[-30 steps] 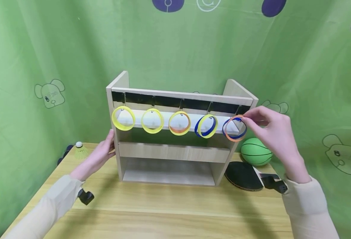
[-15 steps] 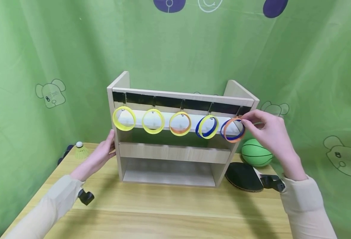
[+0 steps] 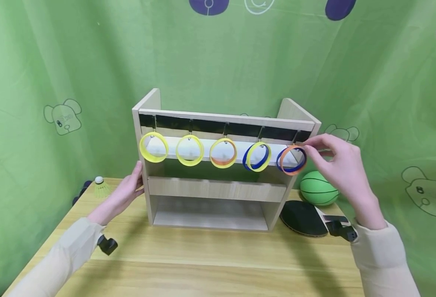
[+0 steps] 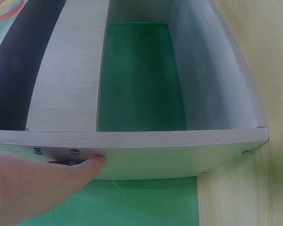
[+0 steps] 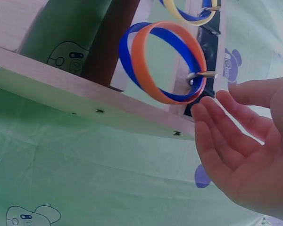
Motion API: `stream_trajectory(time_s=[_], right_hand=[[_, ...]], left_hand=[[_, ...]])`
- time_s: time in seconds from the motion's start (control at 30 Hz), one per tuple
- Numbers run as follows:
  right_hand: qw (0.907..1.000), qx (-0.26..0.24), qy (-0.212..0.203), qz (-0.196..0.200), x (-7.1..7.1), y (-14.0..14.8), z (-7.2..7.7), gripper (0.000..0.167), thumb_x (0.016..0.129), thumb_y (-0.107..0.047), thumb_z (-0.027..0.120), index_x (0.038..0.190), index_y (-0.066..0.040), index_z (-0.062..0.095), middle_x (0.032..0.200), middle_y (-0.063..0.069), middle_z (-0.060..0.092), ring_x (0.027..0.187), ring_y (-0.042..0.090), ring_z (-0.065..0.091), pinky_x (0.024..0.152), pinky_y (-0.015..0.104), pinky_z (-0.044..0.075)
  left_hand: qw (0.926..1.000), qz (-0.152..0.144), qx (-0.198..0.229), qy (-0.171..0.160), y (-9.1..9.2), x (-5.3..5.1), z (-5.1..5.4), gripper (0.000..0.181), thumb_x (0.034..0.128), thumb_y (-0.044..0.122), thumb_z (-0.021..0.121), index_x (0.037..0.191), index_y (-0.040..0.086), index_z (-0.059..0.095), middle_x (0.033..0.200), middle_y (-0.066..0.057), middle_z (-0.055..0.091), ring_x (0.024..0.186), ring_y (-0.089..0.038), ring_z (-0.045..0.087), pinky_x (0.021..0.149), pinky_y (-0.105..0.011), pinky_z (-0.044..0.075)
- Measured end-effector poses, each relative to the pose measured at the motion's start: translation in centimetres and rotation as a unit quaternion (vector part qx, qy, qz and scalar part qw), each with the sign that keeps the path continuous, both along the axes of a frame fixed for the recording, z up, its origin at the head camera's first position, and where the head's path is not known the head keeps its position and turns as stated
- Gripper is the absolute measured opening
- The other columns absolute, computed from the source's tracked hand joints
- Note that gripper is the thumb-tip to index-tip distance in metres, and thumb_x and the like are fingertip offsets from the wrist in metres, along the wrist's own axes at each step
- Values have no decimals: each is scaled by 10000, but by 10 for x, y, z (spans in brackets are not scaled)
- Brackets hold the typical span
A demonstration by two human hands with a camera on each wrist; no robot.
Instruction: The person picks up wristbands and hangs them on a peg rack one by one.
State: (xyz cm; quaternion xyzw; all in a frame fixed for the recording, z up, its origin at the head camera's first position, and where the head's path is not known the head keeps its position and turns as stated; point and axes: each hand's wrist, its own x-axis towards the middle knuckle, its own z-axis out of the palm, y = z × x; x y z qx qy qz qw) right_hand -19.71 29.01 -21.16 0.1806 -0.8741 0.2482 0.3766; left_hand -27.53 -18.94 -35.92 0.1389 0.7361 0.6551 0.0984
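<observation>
An orange wristband [image 5: 140,66] hangs with a blue wristband [image 5: 125,52] on the hook at the right end of a pale wooden shelf [image 3: 218,189]. Just beside them is my right hand [image 3: 338,165], its thumb and fingers apart and holding nothing in the right wrist view. My left hand [image 3: 123,193] rests against the shelf's left side panel; in the left wrist view its thumb [image 4: 87,167] lies straight along the panel, while most other fingers are hidden. Yellow wristbands [image 3: 153,159] hang on the left hooks, and a yellow-and-orange pair [image 3: 223,164] on the middle one.
A green ball [image 3: 319,189] and a black table tennis bat [image 3: 303,218] lie right of the shelf. A shuttlecock [image 3: 101,187] stands at the table's back left. Wooden table [image 3: 210,264] extends in front; a green curtain [image 3: 218,53] hangs behind.
My right hand has let go of the orange wristband, which now hangs from the right-end hook, and has drawn slightly right. The left hand has stayed at the shelf's side.
</observation>
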Motion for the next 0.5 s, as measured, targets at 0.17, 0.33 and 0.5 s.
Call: stream_trajectory(time_s=[0.17,0.33,0.5], right_hand=[[9993,105,347,131,8,-8,-1,101,915,-58,678,997,-26,728,903,86,729,793,-218,526,740,-44,448],[9980,131,563,256,18,-19,-3,107,903,-33,687,1001,-35,731,916,82,734,821,-221,527,688,-35,460],[9933,323,783,785,26,-33,-17,158,843,60,714,976,-23,733,917,89,744,838,-172,552,695,-3,487]], left_hand=[[9996,172,212,-15,-2,5,6,910,990,680,200,1583,16,15,1662,-225,19,1547,-402,59,1266,-570,138],[9990,373,125,192,-1,16,18,867,1019,624,258,1573,-18,78,1661,-221,76,1547,-386,105,1271,-537,158],[9861,1277,-497,939,0,36,27,754,1056,502,346,1568,-12,144,1653,-207,152,1522,-398,205,1260,-528,215]])
